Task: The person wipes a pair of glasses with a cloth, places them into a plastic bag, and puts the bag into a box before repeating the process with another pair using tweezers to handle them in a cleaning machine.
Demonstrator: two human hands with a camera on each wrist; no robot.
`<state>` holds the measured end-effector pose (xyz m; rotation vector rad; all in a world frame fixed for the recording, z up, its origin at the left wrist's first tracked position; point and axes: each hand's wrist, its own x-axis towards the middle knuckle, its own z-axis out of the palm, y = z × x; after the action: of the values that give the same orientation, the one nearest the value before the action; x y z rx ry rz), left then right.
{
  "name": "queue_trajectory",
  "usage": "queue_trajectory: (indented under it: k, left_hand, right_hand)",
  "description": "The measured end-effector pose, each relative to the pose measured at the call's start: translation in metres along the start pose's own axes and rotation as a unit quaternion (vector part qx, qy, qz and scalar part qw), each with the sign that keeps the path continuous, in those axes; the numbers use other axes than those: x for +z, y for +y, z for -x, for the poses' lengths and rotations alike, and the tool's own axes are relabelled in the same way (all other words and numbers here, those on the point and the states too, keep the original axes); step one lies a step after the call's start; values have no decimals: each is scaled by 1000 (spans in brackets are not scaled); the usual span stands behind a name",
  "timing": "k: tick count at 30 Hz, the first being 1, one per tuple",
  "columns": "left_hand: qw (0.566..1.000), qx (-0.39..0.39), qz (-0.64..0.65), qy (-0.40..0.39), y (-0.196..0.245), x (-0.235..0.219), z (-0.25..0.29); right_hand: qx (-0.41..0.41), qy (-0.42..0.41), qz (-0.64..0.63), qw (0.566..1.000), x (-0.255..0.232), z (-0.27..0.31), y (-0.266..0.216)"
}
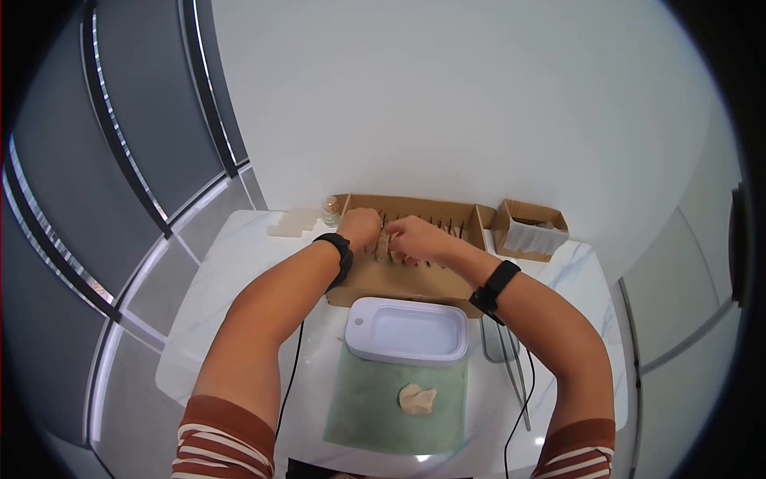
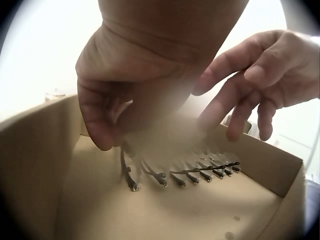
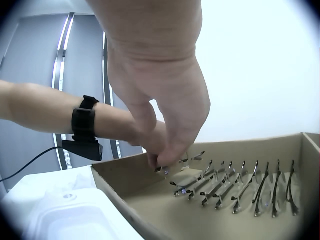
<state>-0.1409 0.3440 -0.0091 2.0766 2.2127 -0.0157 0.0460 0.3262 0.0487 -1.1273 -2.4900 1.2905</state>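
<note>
Inside a low cardboard box (image 1: pixel 399 281) stands a row of eyeglasses (image 3: pixel 235 187) with thin dark temples and clear lenses. My left hand (image 1: pixel 361 228) reaches down over the left end of the row. In the left wrist view, this left hand (image 2: pixel 135 75) has its thumb and fingers curled at the top of the nearest pair of glasses (image 2: pixel 127 172), pinching it; the palm hides part of the grip. My right hand (image 1: pixel 419 239) hovers beside it above the row. Its fingers (image 2: pixel 235 100) are spread and loosely bent, with nothing seen between them.
A white tub (image 1: pixel 407 357) stands before the box on a green mat (image 1: pixel 359 407), where a crumpled beige cloth (image 1: pixel 416 399) lies. Long tweezers (image 1: pixel 523 395) and a grey tray (image 1: pixel 495 343) are at right. A smaller box (image 1: pixel 517 247) and a glass jar (image 1: pixel 329 209) flank the cardboard box.
</note>
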Motion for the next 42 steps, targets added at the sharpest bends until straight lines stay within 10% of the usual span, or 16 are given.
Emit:
queue_trajectory:
  k: [5,11,27,34,42]
  left_hand:
    - [998,-22,38,44,-12,21,-14]
    - [993,-62,-9,-104,-2,8,-8]
    - [996,-1,20,92,-20,36,-28]
    - [965,81,-4,249,-5,-36,9]
    - [882,192,232,363,115,-131,131]
  right_hand:
    - [7,-18,-11,1000,7,-12,-2]
    - [9,-19,5,1000,5,-14,7]
    - [-28,18,11,999,3,-4,26]
    - [-12,113,-30,993,-55,94,-4]
    - [10,267,-34,963,-102,275,-16]
